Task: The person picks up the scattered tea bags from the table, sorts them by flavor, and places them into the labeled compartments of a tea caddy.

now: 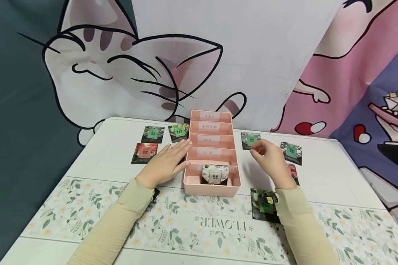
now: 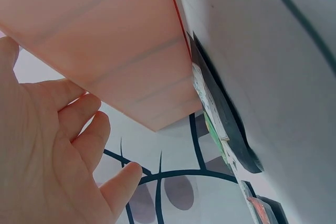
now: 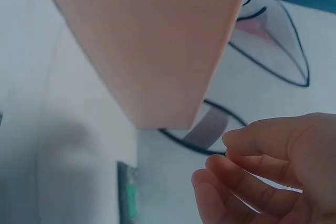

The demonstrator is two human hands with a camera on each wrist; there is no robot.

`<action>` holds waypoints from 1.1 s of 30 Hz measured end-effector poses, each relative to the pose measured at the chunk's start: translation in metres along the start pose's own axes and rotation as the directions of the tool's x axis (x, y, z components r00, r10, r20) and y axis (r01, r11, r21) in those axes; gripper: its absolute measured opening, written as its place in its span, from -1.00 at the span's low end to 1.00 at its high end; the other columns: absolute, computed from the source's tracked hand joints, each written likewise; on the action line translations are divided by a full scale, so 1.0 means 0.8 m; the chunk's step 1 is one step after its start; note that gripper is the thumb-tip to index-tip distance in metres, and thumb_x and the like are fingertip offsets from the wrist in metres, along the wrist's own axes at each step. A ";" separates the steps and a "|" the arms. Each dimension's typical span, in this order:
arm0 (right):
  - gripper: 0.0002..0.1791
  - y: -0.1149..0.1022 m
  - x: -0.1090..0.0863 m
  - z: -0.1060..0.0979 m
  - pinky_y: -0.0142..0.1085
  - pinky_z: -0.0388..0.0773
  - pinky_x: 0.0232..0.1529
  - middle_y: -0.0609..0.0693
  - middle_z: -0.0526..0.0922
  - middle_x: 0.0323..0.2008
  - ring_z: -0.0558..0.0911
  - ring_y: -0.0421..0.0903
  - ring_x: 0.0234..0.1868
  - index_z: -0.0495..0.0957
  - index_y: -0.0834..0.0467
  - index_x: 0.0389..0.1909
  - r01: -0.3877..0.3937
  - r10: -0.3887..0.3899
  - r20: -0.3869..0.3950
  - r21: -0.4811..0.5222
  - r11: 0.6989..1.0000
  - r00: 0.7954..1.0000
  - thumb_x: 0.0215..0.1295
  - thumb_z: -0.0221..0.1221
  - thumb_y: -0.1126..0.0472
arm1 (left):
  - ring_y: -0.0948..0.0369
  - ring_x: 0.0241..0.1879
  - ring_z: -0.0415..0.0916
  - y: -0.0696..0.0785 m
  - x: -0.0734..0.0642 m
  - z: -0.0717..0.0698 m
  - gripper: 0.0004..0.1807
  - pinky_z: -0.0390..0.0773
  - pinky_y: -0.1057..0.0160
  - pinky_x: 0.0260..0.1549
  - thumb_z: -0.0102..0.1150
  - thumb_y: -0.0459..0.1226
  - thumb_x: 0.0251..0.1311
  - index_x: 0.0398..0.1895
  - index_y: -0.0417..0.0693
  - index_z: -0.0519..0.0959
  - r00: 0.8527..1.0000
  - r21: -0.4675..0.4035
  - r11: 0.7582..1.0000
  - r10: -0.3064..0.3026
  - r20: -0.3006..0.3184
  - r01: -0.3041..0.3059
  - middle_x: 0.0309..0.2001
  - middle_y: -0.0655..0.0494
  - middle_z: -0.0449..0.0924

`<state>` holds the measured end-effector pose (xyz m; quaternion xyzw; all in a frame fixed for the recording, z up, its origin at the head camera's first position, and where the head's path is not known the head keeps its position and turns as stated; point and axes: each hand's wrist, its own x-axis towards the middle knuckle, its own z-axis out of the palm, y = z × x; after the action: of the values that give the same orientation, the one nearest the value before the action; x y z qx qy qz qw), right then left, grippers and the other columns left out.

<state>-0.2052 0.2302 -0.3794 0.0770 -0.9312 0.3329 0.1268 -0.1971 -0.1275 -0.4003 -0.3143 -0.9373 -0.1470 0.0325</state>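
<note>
Touching a pink divided box [image 1: 212, 190], left hand [image 1: 164, 163] outstretched and gripping nothing, right hand [image 1: 270, 159] loosely bent and empty, near a green-labelled packet [image 1: 249, 138].

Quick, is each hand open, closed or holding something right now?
Left hand: open, touching the pink box.
Right hand: curled closed, holding nothing that shows.
</note>
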 end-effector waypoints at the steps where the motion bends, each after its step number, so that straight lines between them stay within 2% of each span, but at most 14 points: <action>1: -0.91 0.005 0.003 0.001 -0.06 0.59 -0.16 0.17 0.74 -0.32 0.69 0.13 -0.24 0.65 0.27 -0.19 -0.011 0.011 0.000 0.003 1.000 1.000 0.34 0.24 0.36 | 0.04 0.58 -0.04 0.000 0.000 0.000 -0.27 -0.07 -0.13 0.54 -0.16 0.09 0.57 0.63 -0.04 0.05 1.000 -0.002 1.000 0.000 0.001 0.000 0.62 0.08 -0.04; 6: -0.86 0.033 0.027 0.008 -0.05 0.60 -0.17 0.23 0.72 -0.28 0.69 0.16 -0.23 0.63 0.32 -0.15 -0.064 0.064 0.017 0.001 0.998 0.998 0.34 0.21 0.34 | 0.05 0.58 -0.04 -0.003 -0.002 0.001 -0.28 -0.08 -0.11 0.55 -0.15 0.09 0.57 0.63 -0.03 0.06 1.000 0.004 1.000 -0.005 -0.001 0.005 0.62 0.09 -0.04; 11: -0.79 0.049 0.052 0.000 0.03 0.61 -0.16 0.32 0.70 -0.15 0.67 0.23 -0.15 0.61 0.35 -0.08 -0.146 0.147 0.049 -0.033 0.989 0.988 0.36 0.18 0.31 | 0.06 0.58 -0.05 -0.004 0.000 0.000 -0.27 -0.08 -0.11 0.55 -0.17 0.10 0.57 0.63 -0.02 0.05 1.000 0.011 1.000 -0.002 -0.007 0.002 0.62 0.10 -0.05; 15: -0.71 0.057 0.067 -0.004 0.12 0.60 -0.06 0.38 0.65 -0.05 0.62 0.30 -0.04 0.56 0.40 0.01 -0.185 0.188 0.087 -0.048 0.982 0.978 0.38 0.18 0.30 | 0.07 0.58 -0.05 -0.004 0.001 0.000 -0.27 -0.08 -0.12 0.54 -0.18 0.11 0.57 0.64 -0.02 0.05 1.000 0.011 1.000 -0.006 -0.007 0.006 0.62 0.09 -0.04; 21: -0.58 0.071 0.083 -0.001 0.17 0.55 0.09 0.44 0.57 0.05 0.56 0.35 0.07 0.48 0.46 0.18 -0.239 0.247 0.146 -0.071 0.968 0.958 0.41 0.17 0.28 | 0.08 0.58 -0.06 -0.003 -0.002 0.007 -0.28 -0.06 -0.12 0.54 -0.19 0.10 0.58 0.64 -0.02 0.04 1.000 0.007 1.000 -0.003 0.006 0.003 0.62 0.08 -0.04; 25: -0.49 0.074 0.091 -0.001 0.19 0.54 0.13 0.48 0.54 0.09 0.54 0.37 0.10 0.41 0.50 0.24 -0.277 0.291 0.196 -0.097 0.956 0.936 0.42 0.17 0.25 | 0.07 0.58 -0.05 -0.002 -0.003 0.010 -0.28 -0.05 -0.12 0.54 -0.20 0.11 0.58 0.64 -0.02 0.04 1.000 0.007 1.000 0.000 0.004 0.000 0.62 0.09 -0.04; 30: -0.40 0.075 0.103 -0.002 0.17 0.58 0.08 0.50 0.50 0.12 0.59 0.32 0.01 0.34 0.54 0.29 -0.323 0.345 0.254 -0.125 0.938 0.903 0.42 0.16 0.19 | 0.07 0.58 -0.04 -0.002 -0.001 0.008 -0.28 -0.03 -0.14 0.53 -0.19 0.11 0.58 0.64 -0.02 0.04 1.000 0.016 1.000 0.002 -0.012 -0.002 0.62 0.09 -0.03; 33: -0.40 0.077 0.110 -0.001 0.13 0.61 0.04 0.48 0.52 0.10 0.63 0.20 -0.14 0.38 0.56 0.23 -0.332 0.361 0.255 -0.150 0.931 0.897 0.38 0.19 0.17 | 0.07 0.58 -0.05 -0.002 -0.001 0.006 -0.28 -0.03 -0.14 0.53 -0.20 0.11 0.58 0.64 -0.02 0.04 1.000 0.018 1.000 0.002 -0.011 -0.002 0.62 0.08 -0.03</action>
<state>-0.3031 0.2729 -0.3905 -0.0508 -0.9542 0.2878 -0.0632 -0.1975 -0.1275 -0.4057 -0.3143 -0.9381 -0.1400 0.0406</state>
